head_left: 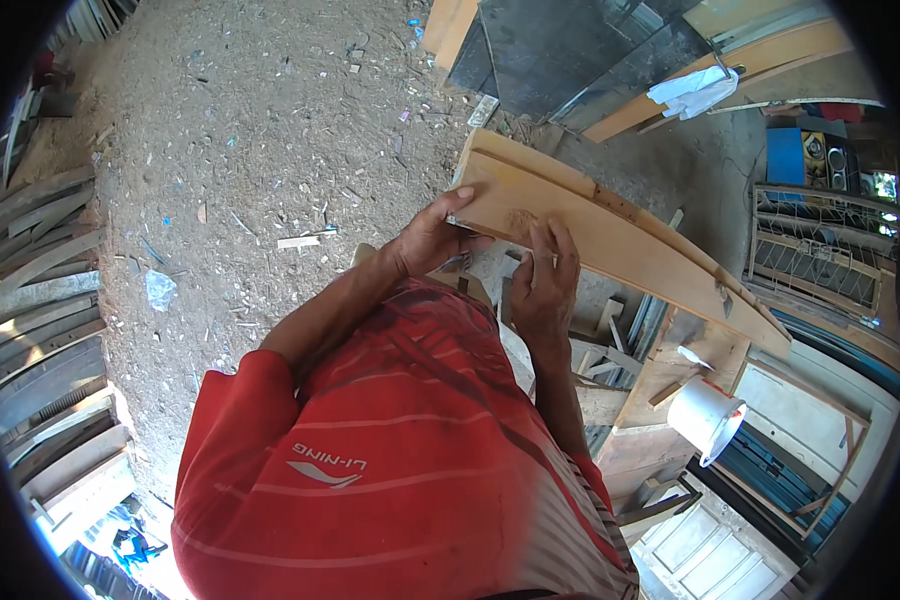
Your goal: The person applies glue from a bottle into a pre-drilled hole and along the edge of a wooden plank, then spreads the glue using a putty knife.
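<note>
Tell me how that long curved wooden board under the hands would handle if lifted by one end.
The wooden board looks stiff, thick solid timber, unlikely to flex. Being long, it would probably swing or tip from one end. The left hand and right hand both press it, suggesting it needs steadying.

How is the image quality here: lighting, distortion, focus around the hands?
Head view: bright daylight, blown out at the lower left edge; a dark fisheye ring surrounds the picture and the wooden board bows. The left hand and right hand are reasonably sharp; the red shirt fills the lower middle.
</note>
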`<state>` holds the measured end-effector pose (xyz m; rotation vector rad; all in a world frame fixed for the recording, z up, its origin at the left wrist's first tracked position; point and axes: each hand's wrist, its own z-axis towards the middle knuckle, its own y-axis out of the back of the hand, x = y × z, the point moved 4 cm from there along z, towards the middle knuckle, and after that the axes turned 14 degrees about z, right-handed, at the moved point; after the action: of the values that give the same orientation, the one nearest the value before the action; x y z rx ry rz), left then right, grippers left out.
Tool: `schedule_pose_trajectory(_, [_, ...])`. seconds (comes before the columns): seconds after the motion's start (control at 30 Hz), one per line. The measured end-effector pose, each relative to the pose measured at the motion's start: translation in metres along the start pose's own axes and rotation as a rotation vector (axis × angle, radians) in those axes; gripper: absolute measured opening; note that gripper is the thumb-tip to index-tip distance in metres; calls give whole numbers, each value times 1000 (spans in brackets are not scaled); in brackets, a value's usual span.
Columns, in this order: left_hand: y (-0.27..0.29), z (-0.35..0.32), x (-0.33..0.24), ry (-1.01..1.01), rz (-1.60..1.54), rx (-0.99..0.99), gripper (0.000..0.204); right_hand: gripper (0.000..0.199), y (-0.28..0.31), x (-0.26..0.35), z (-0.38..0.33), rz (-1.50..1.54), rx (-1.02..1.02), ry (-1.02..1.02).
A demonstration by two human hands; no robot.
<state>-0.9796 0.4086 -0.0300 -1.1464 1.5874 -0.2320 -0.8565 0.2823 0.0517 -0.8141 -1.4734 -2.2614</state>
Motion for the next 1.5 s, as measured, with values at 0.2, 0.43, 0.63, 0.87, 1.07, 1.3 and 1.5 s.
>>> schedule_pose_trajectory(0.2, [2,5,-1,6,-1,49,79,52,-5,0,-2,-82,-2,20])
schedule_pose_trajectory(0.43, [-3,-4,-3,-33,-61,-9,80,56,0,10,17,-112,115,10])
schedule_pose_trajectory(0.63, [8,10,18,-92,-107,55,77,54,3,14,16,-160,162,26])
schedule_pose_trajectory(0.87, [20,24,35,-54,-165,145,75,50,3,26,22,-133,174,46])
schedule_pose_trajectory(1.07, [6,9,13,-1,-102,67,76,47,-4,14,10,-104,98,78])
schedule_pose_trajectory(1.3, [0,4,0,-75,-81,50,77,48,2,3,15,-61,128,33])
schedule_pose_trajectory(1.5, [8,6,3,-15,-70,75,80,58,-6,4,2,-136,54,60])
